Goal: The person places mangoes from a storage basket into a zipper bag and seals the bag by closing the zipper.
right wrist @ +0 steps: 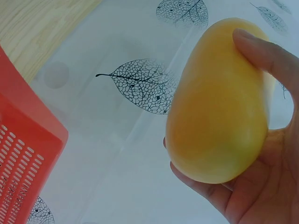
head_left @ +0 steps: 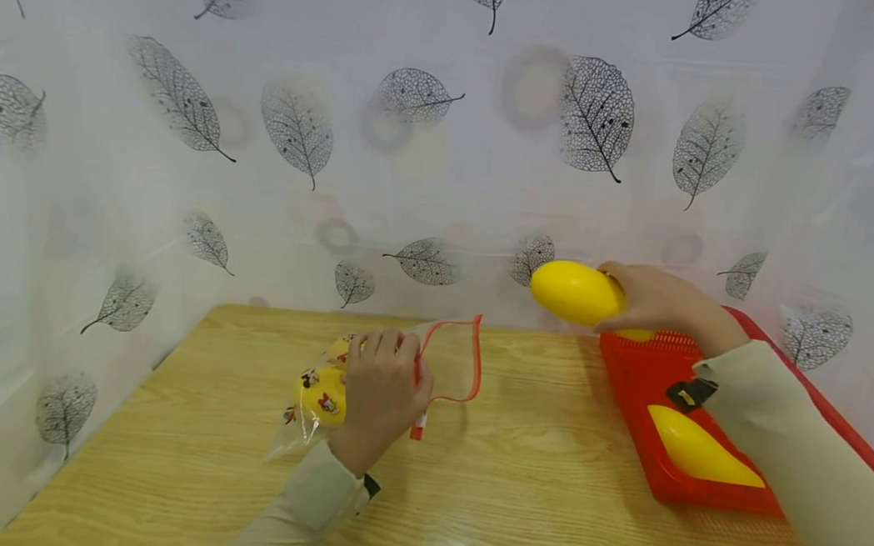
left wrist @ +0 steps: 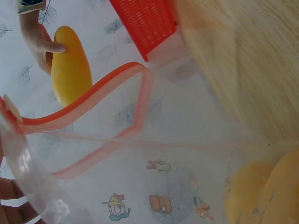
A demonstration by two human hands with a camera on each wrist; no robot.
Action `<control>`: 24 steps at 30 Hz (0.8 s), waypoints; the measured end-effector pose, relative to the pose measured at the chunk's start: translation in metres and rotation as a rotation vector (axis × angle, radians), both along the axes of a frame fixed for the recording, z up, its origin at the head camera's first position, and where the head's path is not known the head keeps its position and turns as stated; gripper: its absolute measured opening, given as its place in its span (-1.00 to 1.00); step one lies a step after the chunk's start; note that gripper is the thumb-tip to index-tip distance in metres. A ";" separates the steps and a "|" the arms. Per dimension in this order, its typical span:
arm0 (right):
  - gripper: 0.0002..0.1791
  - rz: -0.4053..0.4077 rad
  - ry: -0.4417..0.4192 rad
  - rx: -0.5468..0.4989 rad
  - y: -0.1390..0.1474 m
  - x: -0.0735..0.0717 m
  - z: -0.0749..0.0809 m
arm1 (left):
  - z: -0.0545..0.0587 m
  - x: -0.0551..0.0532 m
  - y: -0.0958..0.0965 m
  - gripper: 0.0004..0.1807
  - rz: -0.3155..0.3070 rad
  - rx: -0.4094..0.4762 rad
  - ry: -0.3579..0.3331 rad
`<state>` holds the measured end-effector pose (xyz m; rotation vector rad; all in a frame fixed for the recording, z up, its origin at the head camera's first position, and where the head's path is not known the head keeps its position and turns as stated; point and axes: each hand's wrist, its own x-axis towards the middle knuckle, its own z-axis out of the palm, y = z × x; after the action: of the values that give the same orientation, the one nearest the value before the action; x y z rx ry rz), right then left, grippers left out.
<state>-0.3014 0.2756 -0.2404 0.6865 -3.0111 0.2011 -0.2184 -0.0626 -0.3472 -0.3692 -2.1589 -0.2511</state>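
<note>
My left hand [head_left: 386,391] grips a clear plastic zip bag [head_left: 476,361] near its red-edged opening. Cartoon prints cover the bag, and yellow mangoes [left wrist: 247,193] lie inside; how many cannot be told. The bag's mouth gapes in the left wrist view. Held up above the far end of a red basket is a yellow mango [head_left: 574,292], gripped by my right hand [head_left: 657,299] with the thumb on one side and fingers round the other. The right wrist view shows this smooth mango [right wrist: 217,107] close up.
The red slotted basket [head_left: 634,414] stands at the right of the wooden table [head_left: 544,480]. Another yellow mango [head_left: 696,452] lies at its near end, and a bit of yellow shows under the right hand. A leaf-printed sheet [head_left: 449,199] hangs behind the table.
</note>
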 end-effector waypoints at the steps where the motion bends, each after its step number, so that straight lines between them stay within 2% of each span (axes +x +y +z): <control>1: -0.13 0.002 0.001 0.000 -0.001 0.000 0.000 | 0.000 0.000 0.000 -0.88 0.000 0.000 0.001; 24: -0.17 0.102 0.001 -0.013 -0.027 0.003 -0.002 | 0.003 0.001 0.001 -0.86 0.002 -0.002 0.006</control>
<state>-0.2979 0.2483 -0.2420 0.8400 -2.9735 0.2234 -0.2177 -0.0618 -0.3446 -0.3692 -2.1533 -0.2461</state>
